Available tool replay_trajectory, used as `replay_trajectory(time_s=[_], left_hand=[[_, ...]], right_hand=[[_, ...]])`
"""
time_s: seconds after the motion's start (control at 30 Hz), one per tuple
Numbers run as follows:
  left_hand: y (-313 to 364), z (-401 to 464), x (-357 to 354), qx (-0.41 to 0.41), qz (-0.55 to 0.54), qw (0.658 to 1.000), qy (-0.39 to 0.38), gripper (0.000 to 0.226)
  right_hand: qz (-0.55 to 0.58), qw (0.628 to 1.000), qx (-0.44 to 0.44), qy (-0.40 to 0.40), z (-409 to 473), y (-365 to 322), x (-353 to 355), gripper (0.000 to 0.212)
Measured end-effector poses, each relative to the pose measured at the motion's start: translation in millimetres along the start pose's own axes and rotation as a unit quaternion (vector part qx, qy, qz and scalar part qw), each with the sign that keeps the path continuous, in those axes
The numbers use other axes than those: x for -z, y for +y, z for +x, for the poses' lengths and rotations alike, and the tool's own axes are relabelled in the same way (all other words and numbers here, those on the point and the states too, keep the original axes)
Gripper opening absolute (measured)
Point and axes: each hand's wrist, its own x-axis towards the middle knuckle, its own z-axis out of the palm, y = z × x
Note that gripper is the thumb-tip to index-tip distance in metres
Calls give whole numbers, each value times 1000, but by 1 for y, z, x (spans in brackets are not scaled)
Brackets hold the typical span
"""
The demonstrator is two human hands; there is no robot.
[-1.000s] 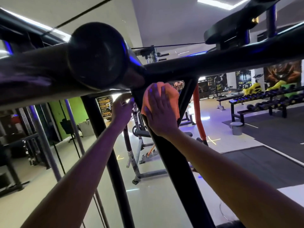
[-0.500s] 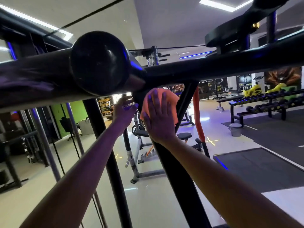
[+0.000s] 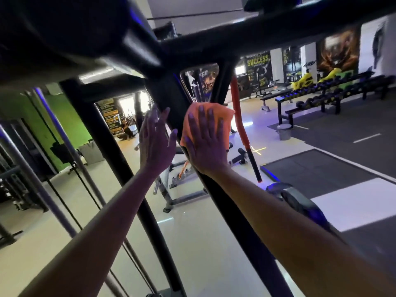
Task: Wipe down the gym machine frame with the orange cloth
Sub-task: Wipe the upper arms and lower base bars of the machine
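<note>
The right hand [image 3: 206, 144] lies flat, fingers [image 3: 201, 116] spread, pressing the orange cloth [image 3: 222, 116] against a black slanted post [image 3: 231, 219] of the machine frame, just below the joint where the post meets the overhead crossbar [image 3: 257, 33]. The cloth shows at 12 and 1 o'clock of the hand. The left hand [image 3: 155, 142], open, rests just beside it at 9 o'clock, against the same post. At 2 o'clock, well apart, stands a dumbbell rack [image 3: 321, 97]; a grey bucket [image 3: 284, 131] sits on the floor near it.

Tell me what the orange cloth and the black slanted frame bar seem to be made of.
Orange cloth: soft woven fabric, perhaps microfibre; it folds and bunches limply under the right hand. Black slanted frame bar: probably painted steel tube; rigid, smooth, with a dull sheen.
</note>
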Motion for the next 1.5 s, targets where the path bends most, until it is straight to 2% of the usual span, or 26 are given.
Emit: replay_trajectory(time_s=[0.07,0.17,0.3,0.4,0.57,0.63,0.73,0.83,1.03,1.3,1.5], left_hand=[[-1,-19,-9,-45,9,999,-8,65],[0,-46,-21,-26,-13,999,-35,66],[5,-72,-37,9,-93,993,-69,72],[11,-80,-48,47,-146,987,-54,73],[15,-93,-58,43,-209,975,-56,78],[12,-98,-64,19,-168,985,-37,77],[12,-102,-70,-9,-78,997,-11,68],[12,-105,-70,-42,-45,998,-10,61],[4,-120,-71,-69,-10,996,-49,64],[11,-134,-75,-76,-1,996,-44,61],[11,-158,-84,-131,25,988,-83,62]], right_hand=[[22,1000,-2,-17,-63,11,-10,72],[45,997,-42,-46,-136,30,-14,76],[80,993,-75,-44,-100,21,-12,75],[98,992,-75,-31,-85,16,-17,76],[66,991,-86,-79,-202,41,-24,75],[47,991,-88,-89,-211,45,-24,76],[39,996,-68,-41,-156,35,-22,75],[58,996,-60,-23,-130,27,-25,74],[65,986,-101,-116,-245,51,-28,79],[90,989,-79,-90,-160,35,-17,78],[53,978,-122,-161,-257,60,-13,80]])
